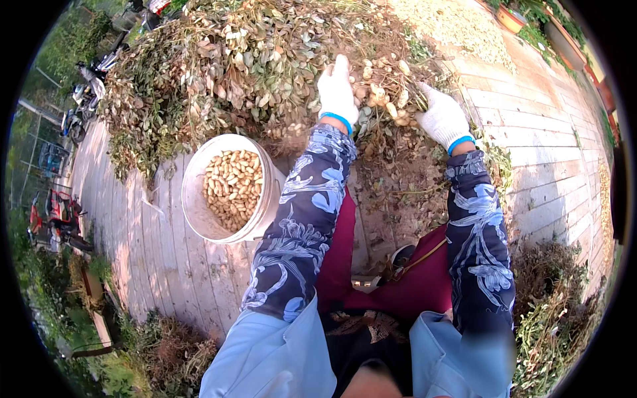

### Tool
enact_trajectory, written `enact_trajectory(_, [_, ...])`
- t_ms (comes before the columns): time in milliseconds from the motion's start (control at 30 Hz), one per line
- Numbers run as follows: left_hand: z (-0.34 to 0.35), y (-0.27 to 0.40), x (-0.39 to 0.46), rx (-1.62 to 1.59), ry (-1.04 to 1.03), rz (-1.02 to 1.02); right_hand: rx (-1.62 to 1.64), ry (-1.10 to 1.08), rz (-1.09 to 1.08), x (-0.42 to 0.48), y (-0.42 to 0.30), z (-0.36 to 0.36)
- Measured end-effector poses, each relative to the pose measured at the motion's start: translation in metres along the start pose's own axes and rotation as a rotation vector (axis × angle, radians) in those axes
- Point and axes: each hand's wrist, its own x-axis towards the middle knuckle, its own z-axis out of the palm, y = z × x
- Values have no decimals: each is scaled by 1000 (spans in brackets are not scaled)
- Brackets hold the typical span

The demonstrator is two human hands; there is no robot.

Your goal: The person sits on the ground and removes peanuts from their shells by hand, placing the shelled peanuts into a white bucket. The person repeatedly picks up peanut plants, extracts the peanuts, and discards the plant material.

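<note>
My left hand (338, 92), in a white knitted glove with a blue cuff, is at the left side of a cluster of peanuts (380, 97) on their roots. Its fingers point up the view, and whether they grip anything is hard to see. Gloved alike, my right hand (442, 113) holds the stems of a peanut plant (422, 102) at the cluster's right side. A large heap of dried peanut plants (239, 64) lies beyond both hands. Left of my left forearm, a white plastic bucket (194, 199) stands partly filled with unshelled peanuts (233, 186).
Loose peanuts (463, 25) are spread on the paved ground (537, 129) at the upper right, near a plant pot (510, 20). More plant piles (171, 353) (552, 298) lie at both lower sides. Parked motorbikes (84, 99) and a red vehicle (59, 214) stand at the left.
</note>
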Motion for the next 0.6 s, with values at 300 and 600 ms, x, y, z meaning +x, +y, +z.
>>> enact_trajectory(300, [-173, 108, 6, 950, 22, 495, -64, 2, 180, -2, 40, -9])
enact_trajectory(600, [-178, 119, -35, 1308, -178, 324, -106, 71, 99, -3, 28, -7])
